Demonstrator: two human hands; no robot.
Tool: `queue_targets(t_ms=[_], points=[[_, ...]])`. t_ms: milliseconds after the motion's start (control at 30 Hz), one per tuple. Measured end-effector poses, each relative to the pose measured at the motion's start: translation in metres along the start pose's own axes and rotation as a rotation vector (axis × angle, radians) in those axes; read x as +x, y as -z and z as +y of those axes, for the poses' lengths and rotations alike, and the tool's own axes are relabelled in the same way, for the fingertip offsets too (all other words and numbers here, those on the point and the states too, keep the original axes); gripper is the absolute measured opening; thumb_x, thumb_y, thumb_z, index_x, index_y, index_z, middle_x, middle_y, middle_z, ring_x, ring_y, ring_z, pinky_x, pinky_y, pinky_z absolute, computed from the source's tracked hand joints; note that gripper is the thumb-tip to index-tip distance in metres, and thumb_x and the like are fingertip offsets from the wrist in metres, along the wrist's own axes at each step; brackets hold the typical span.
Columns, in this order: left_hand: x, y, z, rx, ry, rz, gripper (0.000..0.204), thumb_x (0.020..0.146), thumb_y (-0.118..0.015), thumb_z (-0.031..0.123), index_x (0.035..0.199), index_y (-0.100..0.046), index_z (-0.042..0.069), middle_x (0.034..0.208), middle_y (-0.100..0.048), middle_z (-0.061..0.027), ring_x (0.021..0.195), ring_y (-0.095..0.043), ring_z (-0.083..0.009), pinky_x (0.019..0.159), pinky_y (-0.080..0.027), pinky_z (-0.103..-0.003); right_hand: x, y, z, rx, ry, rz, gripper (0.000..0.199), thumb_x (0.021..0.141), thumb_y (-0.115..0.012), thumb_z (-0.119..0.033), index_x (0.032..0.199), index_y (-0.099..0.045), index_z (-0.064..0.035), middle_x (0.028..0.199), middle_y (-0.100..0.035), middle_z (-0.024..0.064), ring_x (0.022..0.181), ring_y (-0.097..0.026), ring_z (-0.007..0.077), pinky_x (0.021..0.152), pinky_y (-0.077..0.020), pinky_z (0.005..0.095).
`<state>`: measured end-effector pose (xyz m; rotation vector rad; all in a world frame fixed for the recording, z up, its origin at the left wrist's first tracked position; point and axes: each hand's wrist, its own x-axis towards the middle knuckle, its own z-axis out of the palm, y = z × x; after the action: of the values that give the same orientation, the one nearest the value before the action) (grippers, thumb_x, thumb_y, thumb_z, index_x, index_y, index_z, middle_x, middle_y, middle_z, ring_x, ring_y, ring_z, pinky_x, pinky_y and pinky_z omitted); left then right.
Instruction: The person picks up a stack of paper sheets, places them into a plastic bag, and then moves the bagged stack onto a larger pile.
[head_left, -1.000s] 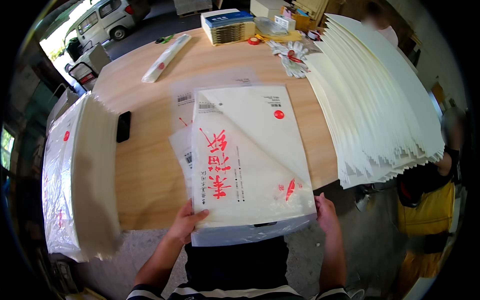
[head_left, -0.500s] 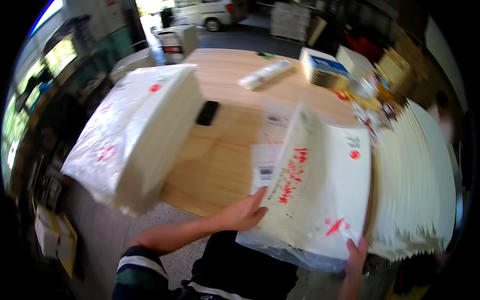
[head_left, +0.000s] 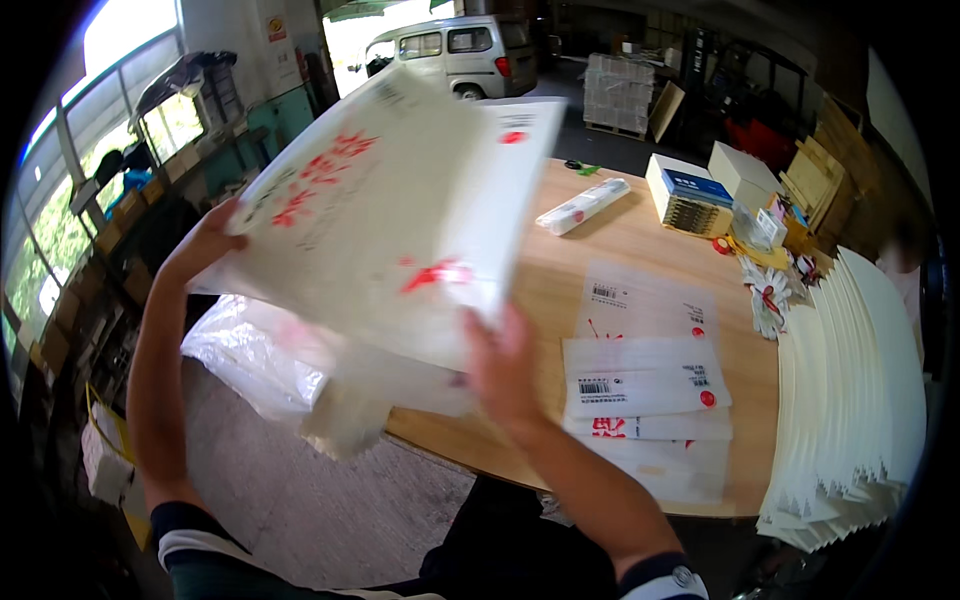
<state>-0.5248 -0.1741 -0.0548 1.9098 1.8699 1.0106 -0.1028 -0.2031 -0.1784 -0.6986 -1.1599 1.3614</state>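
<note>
Left grip point(head_left: 205, 245): closed on the far-left edge of the white flat bagged packet with red print point(head_left: 390, 205).
Right grip point(head_left: 500, 355): holding its near-right edge.
Packet: lifted, tilted above the round wooden desk point(head_left: 640, 245).
Desk: clear printed bags point(head_left: 645, 375) lying flat.
Right: fanned white sheet stack point(head_left: 860, 390).

1. The large white bag point(head_left: 400, 200) was motion-blurred, its red marks smeared.
2. It hid much of the wooden table point(head_left: 640, 240) and the left hand's point(head_left: 205, 245) fingers.
3. The right hand point(head_left: 500, 365) was blurred, its fingertips tucked behind the bag.
4. The fanned white stack point(head_left: 860, 400) ran off into the dark rim.
</note>
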Motion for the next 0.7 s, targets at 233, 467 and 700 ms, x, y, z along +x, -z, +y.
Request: queue_targets(t_ms=[233, 467, 700], points=[[-0.009, 0.008, -0.124, 0.238, 0.512, -0.094, 0.053, 0.071, -0.073, -0.004, 0.122, -0.056, 0.001, 0.102, -0.063, -0.0091, 0.097, -0.060, -0.0225, 0.087, -0.051, -0.036, 0.019, -0.117, 0.093, -0.276, -0.092, -0.141, 0.032, 0.096, -0.059, -0.025, 0.098, -0.045, 0.0042, 0.070, -0.061, 0.0143, 0.049, -0.061, 0.0196, 0.038, -0.0468, 0.0327], [-0.038, 0.040, -0.213, 0.448, 0.326, -0.140, 0.047, 0.074, -0.076, 0.003, 0.119, -0.062, 0.001, 0.105, -0.070, -0.0122, 0.097, -0.066, -0.0242, 0.082, -0.055, -0.037, 0.007, -0.131, 0.083, -0.075, -0.313, -0.319, 0.032, 0.097, -0.058, -0.025, 0.096, -0.042, 0.0030, 0.066, -0.059, 0.0112, 0.043, -0.057, 0.0156, 0.035, -0.0419, 0.0305], [-0.030, 0.031, -0.175, 0.679, 0.461, -0.087, 0.041, 0.066, -0.085, 0.016, 0.103, -0.071, 0.002, 0.097, -0.072, -0.0142, 0.082, -0.070, -0.0271, 0.077, -0.056, -0.038, 0.019, -0.112, 0.087, -0.215, -0.460, -0.479, 0.035, 0.096, -0.060, -0.030, 0.092, -0.052, 0.0039, 0.061, -0.060, 0.0071, 0.041, -0.055, 0.0139, 0.036, -0.0397, 0.0271]])
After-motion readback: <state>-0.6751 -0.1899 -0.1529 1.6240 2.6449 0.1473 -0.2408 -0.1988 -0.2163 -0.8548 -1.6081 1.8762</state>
